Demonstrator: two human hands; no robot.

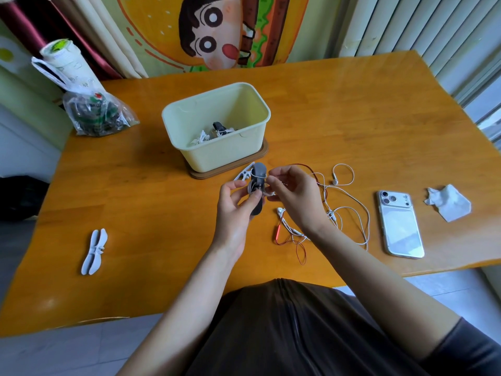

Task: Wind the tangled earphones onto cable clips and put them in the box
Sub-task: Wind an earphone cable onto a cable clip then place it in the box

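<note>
My left hand grips a dark grey cable clip upright above the table, with white cable wound round its middle. My right hand pinches the white earphone cable right beside the clip. A tangle of white earphones and a red-wired earphone lies on the table right of my hands. A pale yellow box stands behind, holding wound earphones on clips. A white clip lies in front of the box, partly hidden by the grey clip. Another white clip lies at the left.
A white phone lies face down at the right, with a crumpled tissue beyond it. A plastic bag of items sits at the table's back left corner. The box rests on a brown lid.
</note>
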